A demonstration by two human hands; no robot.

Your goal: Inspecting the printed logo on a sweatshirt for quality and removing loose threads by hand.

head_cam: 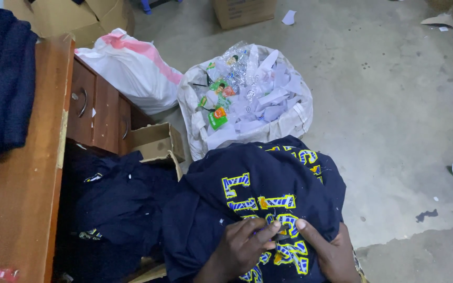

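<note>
Pinching soft navy printed shirt [258, 194], both hands.

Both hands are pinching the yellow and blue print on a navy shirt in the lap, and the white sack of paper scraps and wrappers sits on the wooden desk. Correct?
Not quite. The head view shows the white sack of paper scraps and wrappers standing on the concrete floor, beside the wooden desk, not on it. The rest holds: the left hand and right hand pinch the print on the navy shirt.
</note>
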